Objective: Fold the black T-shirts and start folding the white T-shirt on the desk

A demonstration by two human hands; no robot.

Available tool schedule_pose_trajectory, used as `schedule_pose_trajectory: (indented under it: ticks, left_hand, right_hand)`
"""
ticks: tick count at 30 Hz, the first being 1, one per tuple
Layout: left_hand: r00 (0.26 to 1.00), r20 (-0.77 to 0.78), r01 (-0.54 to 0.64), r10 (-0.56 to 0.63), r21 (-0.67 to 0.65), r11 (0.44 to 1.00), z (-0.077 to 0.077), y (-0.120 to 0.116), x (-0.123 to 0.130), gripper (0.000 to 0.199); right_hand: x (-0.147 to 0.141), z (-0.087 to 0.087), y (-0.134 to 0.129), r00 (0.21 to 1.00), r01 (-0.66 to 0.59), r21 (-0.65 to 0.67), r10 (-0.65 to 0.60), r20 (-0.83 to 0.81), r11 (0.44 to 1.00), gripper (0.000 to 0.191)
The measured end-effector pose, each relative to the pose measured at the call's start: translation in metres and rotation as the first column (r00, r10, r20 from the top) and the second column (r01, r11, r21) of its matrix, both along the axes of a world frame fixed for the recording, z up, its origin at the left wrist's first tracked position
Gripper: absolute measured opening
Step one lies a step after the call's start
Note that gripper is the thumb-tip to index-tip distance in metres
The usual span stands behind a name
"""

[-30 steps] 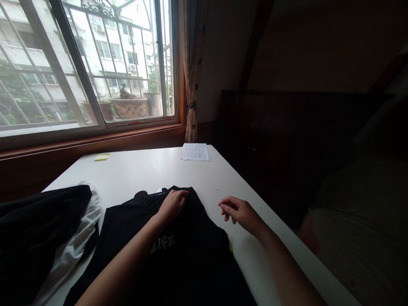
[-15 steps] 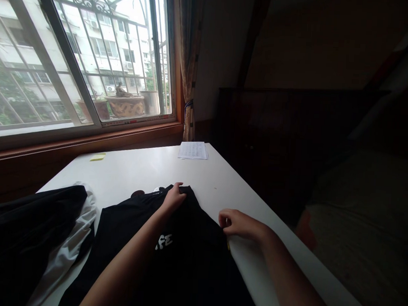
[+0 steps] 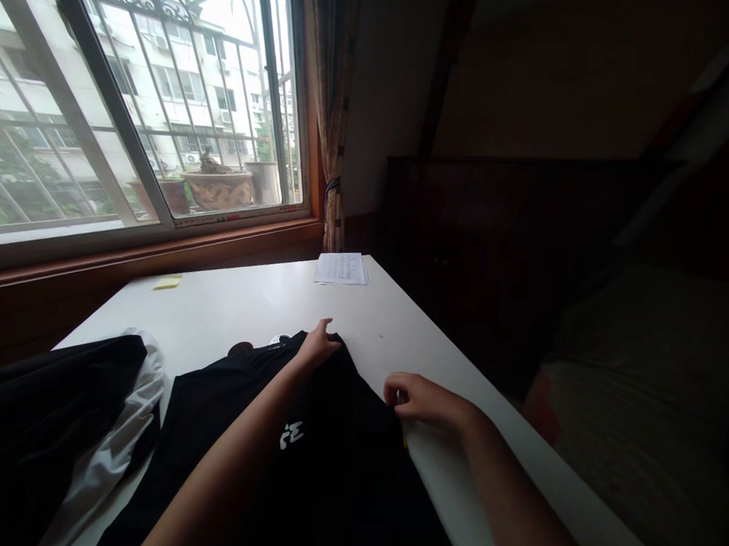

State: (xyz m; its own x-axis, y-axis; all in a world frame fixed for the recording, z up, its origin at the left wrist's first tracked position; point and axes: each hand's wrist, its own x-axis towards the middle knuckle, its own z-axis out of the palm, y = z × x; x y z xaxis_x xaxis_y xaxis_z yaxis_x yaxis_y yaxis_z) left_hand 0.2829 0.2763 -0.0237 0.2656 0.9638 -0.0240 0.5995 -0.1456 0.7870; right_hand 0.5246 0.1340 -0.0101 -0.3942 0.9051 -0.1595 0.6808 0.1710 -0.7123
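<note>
A black shirt (image 3: 349, 482) with white lettering lies spread on the white table (image 3: 267, 301). My left hand (image 3: 318, 347) rests at the shirt's far shoulder, beside the neckline, with thumb and index finger apart. At the right edge of the shirt, my right hand (image 3: 423, 398) has its fingers curled together in a pinch on the cloth. The left forearm crosses over the lettering and hides part of it. Just beyond the neckline are a dark brown round object (image 3: 240, 348) and a white round object (image 3: 280, 339), both partly covered.
A heap of black and white cloth (image 3: 107, 423) lies on the table's left side. Papers (image 3: 341, 268) lie at the far edge and yellow sticky notes (image 3: 168, 282) at the far left corner. A window (image 3: 184, 96) stands behind, with a tied curtain (image 3: 335, 143) beside it.
My left thumb and index finger have spread apart at the shoulder. The right hand keeps its pinch on the shirt's edge. The whole view has shifted slightly.
</note>
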Motion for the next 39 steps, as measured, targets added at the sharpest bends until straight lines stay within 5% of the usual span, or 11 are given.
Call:
schedule_pose_trajectory:
  ticks: [8, 18, 22, 31, 36, 39]
  left_hand:
    - [0.985, 0.130, -0.106, 0.113, -0.059, 0.993, -0.014, 0.007, 0.003, 0.056]
    - [0.967, 0.249, 0.050, -0.042, -0.026, 0.998, -0.013, 0.010, 0.001, 0.084]
    - [0.976, 0.206, 0.068, -0.074, 0.032, 0.997, -0.015, 0.008, 0.004, 0.074]
    - [0.990, 0.004, 0.134, -0.142, 0.300, 0.945, -0.002, -0.036, -0.019, 0.055]
    - [0.926, -0.290, 0.294, -0.241, 0.155, 0.943, 0.009, -0.063, -0.042, 0.082]
    - [0.918, -0.270, 0.322, -0.290, 0.085, 0.943, 0.010, -0.074, -0.043, 0.084]
  right_hand:
    - [0.005, -0.001, 0.000, 0.999, 0.045, -0.057, -0.044, 0.018, 0.997, 0.012]
    - [-0.007, 0.007, -0.002, 0.998, -0.046, 0.025, 0.047, -0.040, 0.999, 0.025]
    - [-0.007, 0.008, -0.001, 0.995, -0.083, 0.006, 0.083, -0.053, 0.997, 0.009]
    - [-0.007, 0.009, 0.000, 0.997, -0.066, -0.011, 0.065, -0.051, 0.998, 0.039]
    - [-0.007, 0.002, 0.003, 0.999, -0.030, 0.005, 0.030, -0.015, 1.000, 0.016]
    - [-0.006, 0.001, 0.003, 1.000, -0.018, -0.027, 0.018, -0.014, 0.999, 0.015]
